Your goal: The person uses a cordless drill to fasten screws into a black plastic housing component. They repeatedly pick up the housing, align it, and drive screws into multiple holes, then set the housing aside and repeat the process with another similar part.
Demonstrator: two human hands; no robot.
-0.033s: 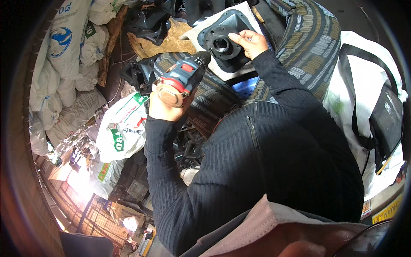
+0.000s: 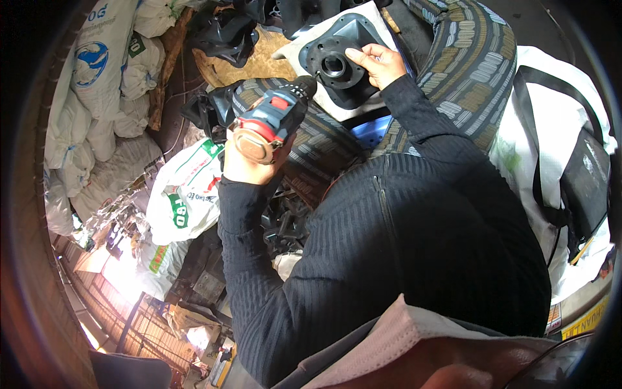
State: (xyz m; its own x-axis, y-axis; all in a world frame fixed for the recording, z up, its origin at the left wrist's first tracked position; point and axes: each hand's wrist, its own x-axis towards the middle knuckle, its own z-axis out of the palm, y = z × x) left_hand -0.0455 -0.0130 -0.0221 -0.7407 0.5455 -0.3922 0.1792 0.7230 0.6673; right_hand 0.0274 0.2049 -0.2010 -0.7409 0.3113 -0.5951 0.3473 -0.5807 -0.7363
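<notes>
My left hand (image 2: pixel 249 165) is closed around the grip of a blue-grey and red cordless drill (image 2: pixel 272 117). The drill's black chuck points up and right, close to the lower left edge of a black plastic part. That black flanged part (image 2: pixel 353 91) has a square base with a round collar and a central hole. It lies on a whitish flat board (image 2: pixel 382 26) across my lap. My right hand (image 2: pixel 382 65) grips the collar's upper right side, with the thumb on top; some of its fingers are hidden. Whether the drill touches the part, I cannot tell.
More black plastic parts (image 2: pixel 223 35) lie on a tan piece of board (image 2: pixel 272 48) beyond my knees. White sacks (image 2: pixel 94 84) are stacked at left. A white bag with a black strap (image 2: pixel 551 84) stands at right. Something blue (image 2: pixel 371 131) sits under the board.
The drill in my left hand has tilted very slightly. My right hand and the black flanged part stay in place.
</notes>
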